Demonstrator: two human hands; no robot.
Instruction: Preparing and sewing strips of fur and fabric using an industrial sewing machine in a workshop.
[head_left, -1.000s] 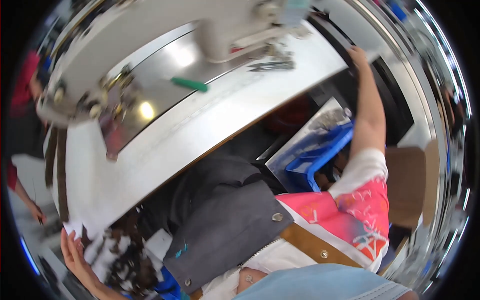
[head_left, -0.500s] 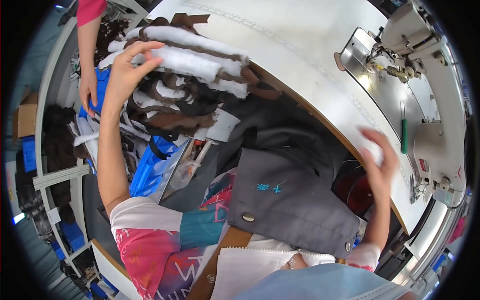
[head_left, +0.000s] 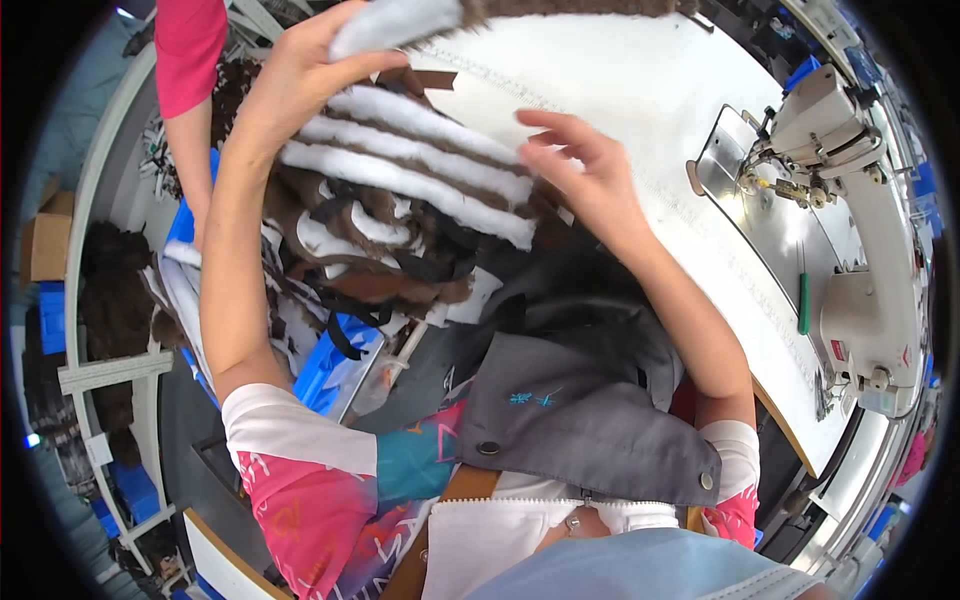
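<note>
My left hand (head_left: 300,85) is raised over the far left of the table, thumb and fingers closed on a fluffy white and brown fur strip (head_left: 395,24). The brown part of the strip runs off to the right along the top edge of the view. Below it lies a pile of similar fur strips (head_left: 400,165), white and brown, at the table's edge. My right hand (head_left: 590,180) is beside the right end of this pile, with fingers apart and nothing in them. Whether its fingertips touch the strips I cannot tell.
A sewing machine (head_left: 855,310) stands on the white table (head_left: 680,150) at the right, a green-handled tool (head_left: 803,300) beside it. Another person's arm in a pink sleeve (head_left: 190,60) reaches in at the left, near a blue bin (head_left: 335,365) and shelving (head_left: 115,372).
My left hand has risen and now holds a fur strip. My right hand has moved from the table's near right edge up and left to the pile.
</note>
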